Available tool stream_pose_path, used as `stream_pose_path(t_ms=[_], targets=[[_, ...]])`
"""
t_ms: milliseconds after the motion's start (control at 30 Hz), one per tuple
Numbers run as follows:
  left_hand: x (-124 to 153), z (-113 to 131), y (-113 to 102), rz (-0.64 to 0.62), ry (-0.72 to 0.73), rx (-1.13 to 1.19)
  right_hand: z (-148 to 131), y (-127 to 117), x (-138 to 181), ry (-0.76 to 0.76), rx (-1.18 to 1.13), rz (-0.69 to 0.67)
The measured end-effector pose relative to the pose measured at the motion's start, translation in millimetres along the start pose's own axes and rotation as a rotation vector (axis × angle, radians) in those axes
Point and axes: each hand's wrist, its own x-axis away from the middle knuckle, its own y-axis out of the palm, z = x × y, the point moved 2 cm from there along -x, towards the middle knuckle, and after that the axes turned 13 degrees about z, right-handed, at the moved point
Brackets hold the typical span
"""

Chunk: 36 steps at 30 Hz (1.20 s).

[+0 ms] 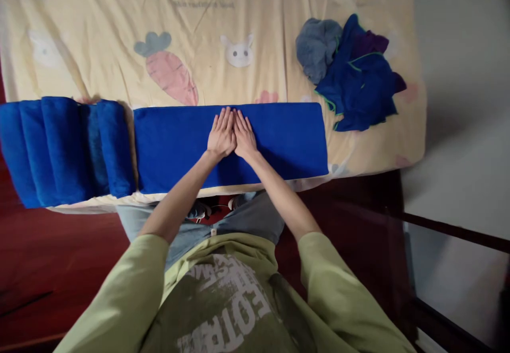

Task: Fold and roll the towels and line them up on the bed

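A long blue towel (287, 140), folded into a flat strip, lies across the near edge of the bed. My left hand (221, 134) and my right hand (244, 136) rest flat on its middle, side by side and touching, fingers stretched out and pointing away from me. Neither hand holds anything. To the left, several rolled blue towels (64, 148) lie packed together in a row at the bed's near edge.
The bed sheet (99, 40) is pale yellow with carrot and rabbit prints. A heap of loose cloths (350, 71), grey, dark blue and purple, sits at the far right of the bed. Dark red floor (48, 257) lies to my left and a dark rail (454, 231) to my right.
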Motion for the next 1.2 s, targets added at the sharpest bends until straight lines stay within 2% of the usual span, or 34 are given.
stream_pose_path(t_ms=[67, 133, 300, 367, 467, 600, 667, 733, 800, 900, 967, 1067, 1200], targets=[[1, 7, 16, -0.001, -0.006, 0.001, -14, 11, 4, 0.008, -0.027, -0.017], [4, 7, 20, 0.013, -0.013, 0.002, -16, 14, 6, 0.026, -0.026, -0.021], [3, -1, 11, 0.025, -0.002, 0.014, -9, 9, 3, -0.01, -0.004, -0.021], [1, -10, 0, 0.03, -0.012, -0.003, 3, 4, 1, -0.026, -0.004, -0.008], [5, -38, -32, 0.076, -0.106, -0.06, 53, -15, 2, 0.063, 0.045, 0.046], [21, -91, -87, 0.177, -0.319, -0.156, 157, -59, 25, 0.317, 0.232, 0.135], [28, -114, -103, 0.219, -0.384, -0.193, 197, -75, 38, 0.387, 0.299, 0.159], [32, -131, -109, 0.23, -0.389, -0.214, 219, -84, 46, 0.41, 0.332, 0.164], [32, -143, -109, 0.228, -0.377, -0.223, 225, -88, 47, 0.425, 0.353, 0.153], [26, -143, -109, 0.239, -0.407, -0.228, 213, -92, 38, 0.444, 0.375, 0.109], [26, -124, -108, 0.247, -0.422, -0.23, 186, -93, 34, 0.429, 0.354, 0.115], [45, -63, -91, 0.217, -0.345, -0.176, 111, -77, 46, 0.349, 0.213, 0.178], [100, 30, -33, 0.055, -0.125, -0.056, -7, -24, 91, 0.153, -0.048, 0.066]])
